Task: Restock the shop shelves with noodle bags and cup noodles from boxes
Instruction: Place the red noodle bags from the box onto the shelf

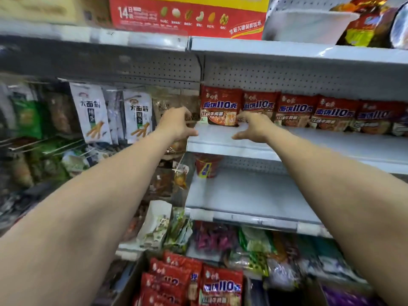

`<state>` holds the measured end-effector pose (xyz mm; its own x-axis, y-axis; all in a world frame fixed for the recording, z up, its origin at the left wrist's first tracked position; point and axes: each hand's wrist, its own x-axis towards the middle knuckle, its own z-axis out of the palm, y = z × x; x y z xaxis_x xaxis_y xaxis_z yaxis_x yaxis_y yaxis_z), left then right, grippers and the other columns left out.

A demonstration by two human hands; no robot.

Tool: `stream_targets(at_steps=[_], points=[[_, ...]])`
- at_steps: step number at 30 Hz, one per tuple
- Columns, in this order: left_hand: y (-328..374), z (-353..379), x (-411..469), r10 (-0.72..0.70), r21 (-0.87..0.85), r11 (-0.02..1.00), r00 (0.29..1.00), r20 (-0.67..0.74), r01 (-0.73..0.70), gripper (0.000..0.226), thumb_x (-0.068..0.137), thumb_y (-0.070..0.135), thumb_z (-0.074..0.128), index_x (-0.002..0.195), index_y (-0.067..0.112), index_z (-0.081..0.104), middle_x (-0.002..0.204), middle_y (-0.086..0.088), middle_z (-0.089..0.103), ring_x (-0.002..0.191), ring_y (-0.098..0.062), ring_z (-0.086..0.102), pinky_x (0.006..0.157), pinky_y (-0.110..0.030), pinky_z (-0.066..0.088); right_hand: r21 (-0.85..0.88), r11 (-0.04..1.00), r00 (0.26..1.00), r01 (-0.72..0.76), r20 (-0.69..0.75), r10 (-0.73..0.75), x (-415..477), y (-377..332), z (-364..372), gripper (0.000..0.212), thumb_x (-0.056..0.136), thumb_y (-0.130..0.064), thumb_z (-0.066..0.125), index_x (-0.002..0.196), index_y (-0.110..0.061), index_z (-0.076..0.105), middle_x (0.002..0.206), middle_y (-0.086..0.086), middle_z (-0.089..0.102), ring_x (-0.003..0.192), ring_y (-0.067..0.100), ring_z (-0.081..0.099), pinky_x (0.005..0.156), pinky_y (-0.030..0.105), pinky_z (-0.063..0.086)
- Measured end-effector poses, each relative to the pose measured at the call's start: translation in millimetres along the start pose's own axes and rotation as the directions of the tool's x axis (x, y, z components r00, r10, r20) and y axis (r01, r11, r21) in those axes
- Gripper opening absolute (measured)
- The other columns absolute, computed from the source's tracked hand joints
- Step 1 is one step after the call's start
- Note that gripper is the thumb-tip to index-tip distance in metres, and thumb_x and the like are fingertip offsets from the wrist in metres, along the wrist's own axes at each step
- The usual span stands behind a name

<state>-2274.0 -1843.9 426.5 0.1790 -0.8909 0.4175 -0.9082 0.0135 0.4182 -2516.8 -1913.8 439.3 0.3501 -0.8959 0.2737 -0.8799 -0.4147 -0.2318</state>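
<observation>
A row of several red noodle bags stands at the back of the white middle shelf. The leftmost red noodle bag is upright at the shelf's left end. My left hand hovers just left of that bag, fingers loosely curled and holding nothing. My right hand is spread open just below and right of the bag's lower corner, above the shelf surface. More red noodle bags lie in a box at the bottom of the view. A red cup noodle stands on the shelf below.
White snack packs hang on pegs in the left bay. A red carton sits on the top shelf. Mixed snack bags fill the bottom shelf. The lower white shelf holds just the cup.
</observation>
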Motion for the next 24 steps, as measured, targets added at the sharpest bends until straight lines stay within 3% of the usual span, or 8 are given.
stream_targets(at_steps=[4,13,24], points=[[-14.2,1.4,-49.8,-0.008,0.026,1.0,0.998,0.055,0.007,0.067,0.07,0.043,0.084,0.126,0.018,0.059,0.125,-0.007,0.062,0.116,-0.028,0.055,0.092,-0.037,0.045,0.005,0.999,0.997,-0.045,0.063,0.044,-46.3,-12.1,20.9,0.079,0.077,-0.05,0.082,0.144,-0.025,0.048,0.148,0.007,0.05,0.133,0.029,0.049,0.106,0.038,0.042],[-53.7,53.3,-128.6,-0.062,0.026,0.998,0.973,0.221,0.057,0.066,0.071,0.039,0.084,0.128,0.017,0.056,0.129,-0.011,0.059,0.117,-0.031,0.055,0.095,-0.038,0.046,0.039,0.996,0.971,-0.081,0.23,0.07,-120.8,-23.5,85.4,0.068,0.081,-0.042,0.08,0.14,-0.027,0.049,0.146,0.005,0.051,0.133,0.027,0.047,0.103,0.037,0.04],[-128.1,150.4,-181.1,-0.225,0.058,0.973,0.864,0.449,0.224,0.055,0.074,0.037,0.083,0.119,0.013,0.061,0.127,-0.012,0.06,0.114,-0.03,0.057,0.086,-0.031,0.043,0.104,0.973,0.853,-0.206,0.506,0.126,-139.2,2.7,220.8,0.069,0.079,-0.036,0.083,0.139,-0.024,0.051,0.14,0.006,0.056,0.126,0.028,0.053,0.105,0.039,0.044]])
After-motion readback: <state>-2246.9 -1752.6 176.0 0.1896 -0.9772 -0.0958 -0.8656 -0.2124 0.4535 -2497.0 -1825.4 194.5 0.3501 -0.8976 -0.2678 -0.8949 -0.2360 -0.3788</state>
